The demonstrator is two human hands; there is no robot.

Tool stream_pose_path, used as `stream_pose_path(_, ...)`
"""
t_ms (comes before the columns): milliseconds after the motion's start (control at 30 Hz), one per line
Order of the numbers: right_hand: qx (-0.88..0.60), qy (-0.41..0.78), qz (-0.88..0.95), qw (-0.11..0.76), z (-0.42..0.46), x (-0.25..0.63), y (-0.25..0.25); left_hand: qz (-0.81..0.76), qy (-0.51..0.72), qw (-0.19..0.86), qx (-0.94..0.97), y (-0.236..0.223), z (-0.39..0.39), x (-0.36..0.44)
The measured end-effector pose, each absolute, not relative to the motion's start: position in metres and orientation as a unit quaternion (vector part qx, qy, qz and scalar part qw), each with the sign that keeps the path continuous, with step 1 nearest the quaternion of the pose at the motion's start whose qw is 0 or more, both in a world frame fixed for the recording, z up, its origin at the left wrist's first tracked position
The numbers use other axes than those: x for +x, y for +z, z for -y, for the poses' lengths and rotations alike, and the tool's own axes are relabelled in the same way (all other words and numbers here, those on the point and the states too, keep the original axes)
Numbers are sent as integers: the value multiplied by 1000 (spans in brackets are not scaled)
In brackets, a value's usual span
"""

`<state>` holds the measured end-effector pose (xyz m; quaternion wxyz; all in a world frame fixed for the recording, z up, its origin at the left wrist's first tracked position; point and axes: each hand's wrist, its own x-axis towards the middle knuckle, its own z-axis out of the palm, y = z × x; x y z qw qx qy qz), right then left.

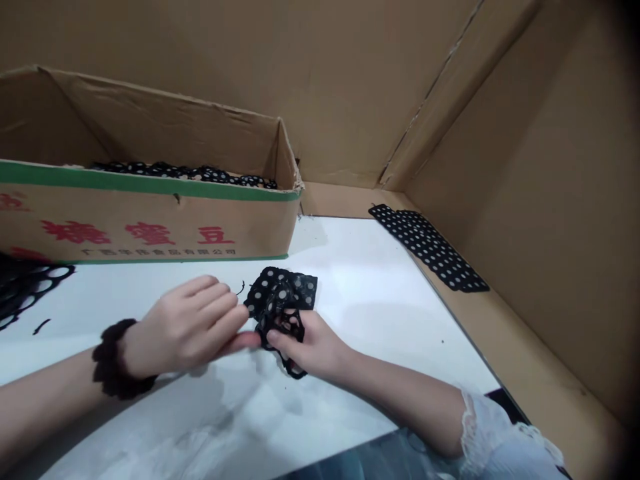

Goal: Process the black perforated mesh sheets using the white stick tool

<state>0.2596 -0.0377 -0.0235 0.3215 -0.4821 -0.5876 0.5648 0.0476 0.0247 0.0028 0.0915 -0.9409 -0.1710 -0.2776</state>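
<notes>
A crumpled black sheet [281,288] full of round holes lies in front of me, and its near end is bunched up off the table. My right hand [320,343] grips that bunched end, thumb on top, with a few loops of black mesh hanging below the fingers. From the other side my left hand [193,323] meets it, fingers curled and thumb tip at the mesh edge. What lies under the curled left fingers is hidden. A dark scrunchie [117,360] circles my left wrist.
A cardboard box [150,227] with a green-edged rim stands at the back left, with black perforated material [185,172] inside. More black mesh [25,287] lies at the left edge. Flat perforated strips [430,247] rest along the right cardboard wall [540,200]. Small black scraps dot the white tabletop [400,333].
</notes>
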Motion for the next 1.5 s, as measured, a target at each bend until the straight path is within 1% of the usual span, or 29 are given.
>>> stream_pose_path(33,-488,572,579,315,38,260,-24,126,-253,116,-952,0,-20,54)
stream_pose_path(100,-489,603,550,309,39,260,-27,87,-223,136,-961,-4,-15,63)
stream_pose_path(300,-430,683,471,356,39,260,-31,107,-233,78,-963,-18,-4,74)
stream_pose_path(367,-417,695,456,368,40,258,-31,134,-226,34,-964,-22,-3,74)
stream_pose_path(467,-419,690,454,378,40,257,-30,163,-202,-65,-964,-26,-3,74)
stream_pose_path(567,-445,668,470,369,41,256,-31,177,-172,-165,-955,-24,-1,75)
stream_pose_path(667,-455,637,502,367,43,255,-35,195,-153,-233,-941,-21,3,78)
stream_pose_path(800,-454,620,516,378,45,255,-38,223,-137,-261,-929,-20,6,81)
stream_pose_path(967,-439,617,544,362,40,260,-31,229,-169,-194,-939,-24,3,79)
stream_pose_path(1033,-436,616,549,359,38,262,-26,229,-177,-191,-938,-24,2,76)
stream_pose_path(1100,-433,616,549,363,38,262,-22,233,-169,-232,-929,-22,0,73)
stream_pose_path(1233,-426,604,560,375,41,261,-20,242,-153,-361,-888,-16,-2,73)
stream_pose_path(1300,-425,612,546,383,41,261,-22,259,-170,-386,-869,-13,-3,75)
stream_pose_path(1367,-416,635,515,398,41,261,-25,279,-192,-367,-866,-8,-6,74)
stream_pose_path(1400,-410,645,502,405,40,262,-26,290,-212,-338,-870,-5,-9,71)
stream_pose_path(1467,-406,654,487,413,40,262,-27,333,-280,-230,-870,5,-21,57)
stream_pose_path(1500,-409,657,484,409,40,261,-27,369,-337,-151,-853,12,-30,46)
